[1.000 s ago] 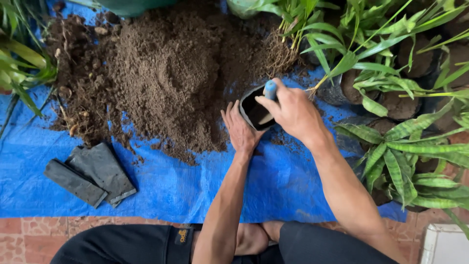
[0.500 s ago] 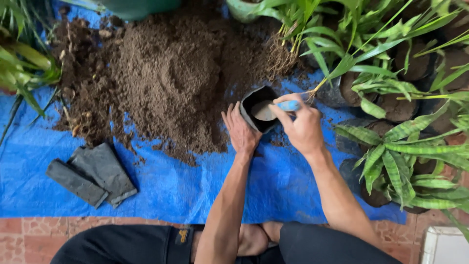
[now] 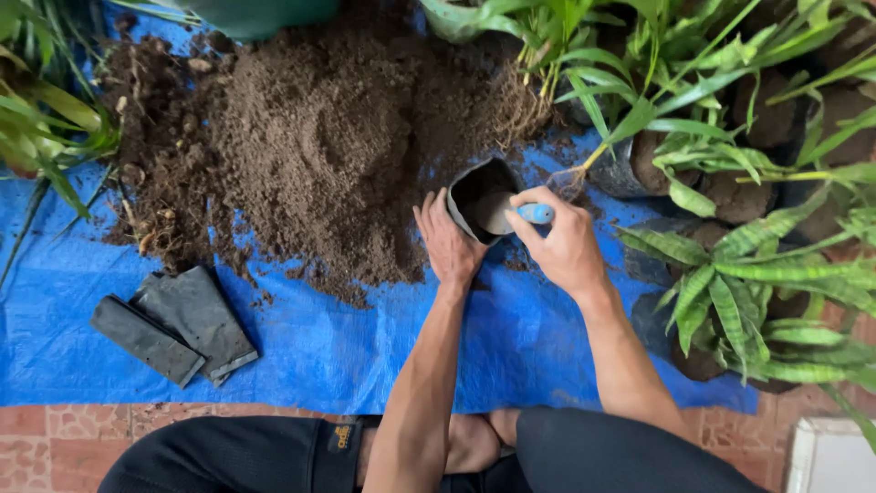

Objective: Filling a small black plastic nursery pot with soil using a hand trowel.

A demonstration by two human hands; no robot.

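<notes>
Frame centre: left hand (image 3: 447, 242) is lying w/ fingers spread flat against the side of a black grow bag (image 3: 474, 196), steadying it. Right hand (image 3: 564, 245) is gripping a blue-handled trowel (image 3: 534, 214), blade sitting inside the bag. Soil pile (image 3: 319, 137) is filling upper centre on a blue tarp (image 3: 301, 342). Flat black bags (image 3: 173, 324) are lying lower left; potted plants (image 3: 730, 183) are crowding the right side.

A single head-worn camera looks almost straight down from above the seated person's lap, facing away from the body. It sits close enough that both forearms fill the lower middle, while the crinkled blue plastic tarpaulin (image 3: 310, 347) spans the frame and the reddish patterned floor tiles (image 3: 55, 438) edge the bottom.
</notes>
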